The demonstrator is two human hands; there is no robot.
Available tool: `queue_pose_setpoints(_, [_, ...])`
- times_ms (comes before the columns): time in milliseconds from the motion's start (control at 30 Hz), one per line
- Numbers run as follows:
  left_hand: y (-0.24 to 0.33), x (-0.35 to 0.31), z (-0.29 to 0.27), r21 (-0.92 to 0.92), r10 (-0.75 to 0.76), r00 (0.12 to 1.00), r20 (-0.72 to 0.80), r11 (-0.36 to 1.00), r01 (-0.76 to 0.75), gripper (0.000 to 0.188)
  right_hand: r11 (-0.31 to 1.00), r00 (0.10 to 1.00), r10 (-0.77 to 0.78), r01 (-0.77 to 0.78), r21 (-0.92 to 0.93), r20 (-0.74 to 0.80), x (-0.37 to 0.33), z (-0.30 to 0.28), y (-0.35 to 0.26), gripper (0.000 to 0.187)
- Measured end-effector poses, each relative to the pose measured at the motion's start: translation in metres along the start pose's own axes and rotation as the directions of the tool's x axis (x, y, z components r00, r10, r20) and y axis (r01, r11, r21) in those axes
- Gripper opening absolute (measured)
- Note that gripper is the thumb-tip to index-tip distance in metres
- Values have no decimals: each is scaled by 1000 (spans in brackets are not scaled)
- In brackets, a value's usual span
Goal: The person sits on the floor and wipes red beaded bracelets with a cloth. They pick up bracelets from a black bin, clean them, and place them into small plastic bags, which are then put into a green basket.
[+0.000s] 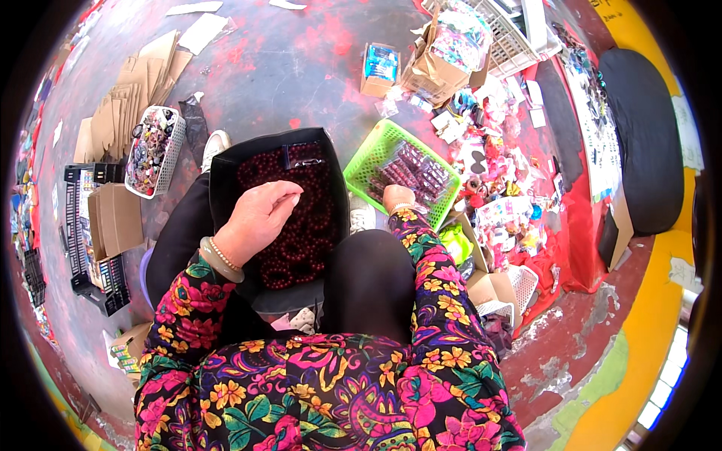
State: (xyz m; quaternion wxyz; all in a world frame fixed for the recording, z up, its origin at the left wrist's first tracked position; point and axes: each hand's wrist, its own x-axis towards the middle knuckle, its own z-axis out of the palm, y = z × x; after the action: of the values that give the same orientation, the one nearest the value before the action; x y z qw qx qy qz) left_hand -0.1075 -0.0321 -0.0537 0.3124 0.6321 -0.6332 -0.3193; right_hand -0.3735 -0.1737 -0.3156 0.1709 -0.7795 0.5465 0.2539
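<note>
My left hand (263, 214) is over a black open box (219, 184) between my knees, its fingers pressed together; whatever they hold, if anything, cannot be made out. Dark red bead strings (301, 240) fill the box. On top of them, near the far side, lies a small clear bag (304, 156) with a dark blue strip. At the near edge of a green plastic basket (368, 146), my right hand (398, 197) is curled closed, fingertips hidden. Next to it in the basket are several clear packets of dark red beads (417, 169).
A white basket of small trinkets (154, 154) and flattened cardboard (128, 105) are at the left. Small packaged goods (500, 165) are heaped right of the green basket. Beyond it stand a small box of blue packets (380, 66) and a cardboard carton (432, 71).
</note>
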Motion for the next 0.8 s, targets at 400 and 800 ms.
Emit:
queue_pose_setpoints(400, [0, 2, 7, 14, 84, 996, 17, 996, -84, 15, 835, 971, -17, 146, 530, -240, -43, -55, 56, 27])
queue_pose_setpoints(800, [68, 38, -19, -999, 155, 988, -25, 36, -31, 49, -433, 779, -468, 209, 877, -418, -201, -255, -35, 23])
